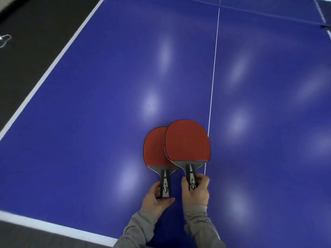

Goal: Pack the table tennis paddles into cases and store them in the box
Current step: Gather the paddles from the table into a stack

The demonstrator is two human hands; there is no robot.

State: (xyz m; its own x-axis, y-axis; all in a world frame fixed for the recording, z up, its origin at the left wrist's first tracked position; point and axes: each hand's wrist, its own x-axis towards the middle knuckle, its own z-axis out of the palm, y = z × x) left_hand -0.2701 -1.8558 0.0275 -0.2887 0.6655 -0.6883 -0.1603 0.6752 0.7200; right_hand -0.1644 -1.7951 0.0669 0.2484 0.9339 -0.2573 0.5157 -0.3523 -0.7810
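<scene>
At 6 o'clock on the blue surface, two paddles overlap. Left hand grips the left paddle handle; right hand grips the right paddle handle. Paddles are probably light and stiff; hold by handles, avoiding rubber.

Big blue ping pong table filling the view, white edge lines, thin white centre line running toward 12 o'clock. Two red paddles overlapping near 6 o'clock, maybe resting on it.
</scene>
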